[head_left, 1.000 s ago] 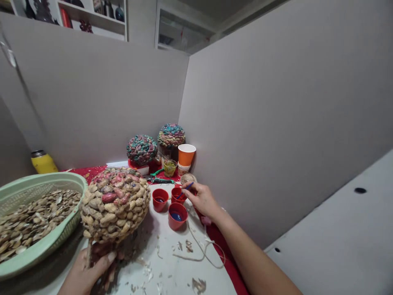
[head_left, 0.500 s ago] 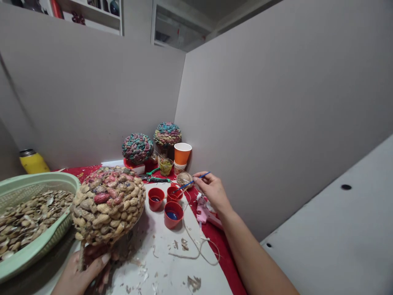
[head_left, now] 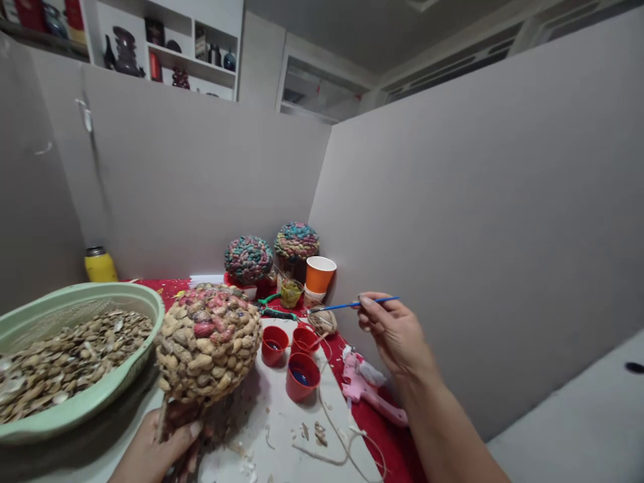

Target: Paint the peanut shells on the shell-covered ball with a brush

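Note:
A round ball covered in peanut shells (head_left: pixel 211 365), its top partly painted red and purple, is held up from below by my left hand (head_left: pixel 166 443). Those fingers wrap round its stem, which is mostly hidden. My right hand (head_left: pixel 397 339) pinches a thin blue paintbrush (head_left: pixel 339 306), its bristles pointing left in the air above the cups. Three small red cups stand below: a front cup with blue paint (head_left: pixel 302 389), a left cup with dark liquid (head_left: pixel 274 349), and a back cup with a stick in it (head_left: pixel 304 339).
A green basket of shells (head_left: pixel 145 322) stands left. Behind are two painted shell balls (head_left: pixel 249 259), an orange paper cup (head_left: pixel 320 275), green-handled pliers (head_left: pixel 276 313) and a yellow bottle (head_left: pixel 100 266). A pink glue gun (head_left: pixel 369 392) and loose twine (head_left: pixel 335 461) lie right. Grey panels enclose the table.
My right hand has lifted the paintbrush up and away from the back red cup, toward the right. The view has shifted up and left; my left hand still holds the ball.

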The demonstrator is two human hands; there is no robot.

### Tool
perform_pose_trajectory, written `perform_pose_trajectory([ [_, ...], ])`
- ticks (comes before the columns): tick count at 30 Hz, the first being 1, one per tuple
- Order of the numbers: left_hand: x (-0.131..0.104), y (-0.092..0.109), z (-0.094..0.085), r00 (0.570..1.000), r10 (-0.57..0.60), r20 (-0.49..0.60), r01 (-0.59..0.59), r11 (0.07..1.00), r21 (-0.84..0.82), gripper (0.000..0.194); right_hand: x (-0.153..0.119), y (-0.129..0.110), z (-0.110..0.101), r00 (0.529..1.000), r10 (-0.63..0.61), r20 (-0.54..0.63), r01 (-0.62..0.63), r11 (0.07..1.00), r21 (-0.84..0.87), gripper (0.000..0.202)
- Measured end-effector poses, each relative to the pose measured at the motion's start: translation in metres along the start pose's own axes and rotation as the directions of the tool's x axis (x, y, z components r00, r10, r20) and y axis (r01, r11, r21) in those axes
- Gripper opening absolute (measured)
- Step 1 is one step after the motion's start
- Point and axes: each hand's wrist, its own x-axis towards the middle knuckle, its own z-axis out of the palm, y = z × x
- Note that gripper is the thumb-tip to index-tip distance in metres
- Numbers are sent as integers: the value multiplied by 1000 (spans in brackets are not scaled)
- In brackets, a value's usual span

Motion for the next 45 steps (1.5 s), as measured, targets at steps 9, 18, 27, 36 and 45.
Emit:
perform_pose_trajectory([
  [9,4,-7,-1,994,11,112,-7,999,-36,63,-36,-68,69,974,-172,145,141,969,203,34],
  [18,8,-16,2,985,92,145,-78,992,-101,61,-70,-60,104,939,-265,219,219,953,210,24],
  [27,6,-9,4,986,49,157,-38,997,-72,64,-91,-50,116,889,-436,140,418,898,138,15],
  [36,10,-22,2,985,76,156,-60,993,-106,62,-90,-49,113,837,-518,176,518,854,47,17],
  [45,11,-21,3,986,61,152,-48,995,-88,65,-96,-58,108,767,-610,199,594,792,139,16],
])
